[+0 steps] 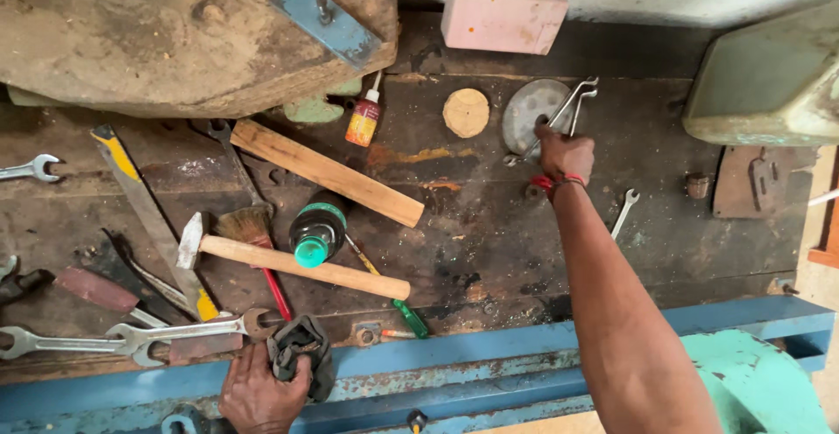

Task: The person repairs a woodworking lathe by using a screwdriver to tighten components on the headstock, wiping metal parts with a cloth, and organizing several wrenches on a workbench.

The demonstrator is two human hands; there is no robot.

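Right hand (pixel 566 156): reached out to the far side of the dark, worn wooden surface (pixel 489 224); the grip is closed around a pair of slim silver steel spanners (pixel 559 115).
Spanners: held near their lower ends, the shafts slanting up toward the far edge, their heads lying over a round grey metal disc (pixel 529 112).
Handling: judged stiff, fairly light and smooth, possibly oily; a hold at mid-shaft would likely steady them better than one at the ends.
Left hand (pixel 258 395): at the near edge, on the blue painted metal rail (pixel 454 373); the grip is closed on a crumpled dark rag (pixel 301 354), which looks soft and limp.
Nearby, left: large silver open-ended spanner (pixel 188 329), wooden-handled hammer (pixel 288 263), green-capped dark bottle (pixel 316 231).
Nearby, far edge: round tan wooden disc (pixel 466 112), pink rectangular block (pixel 502 16).
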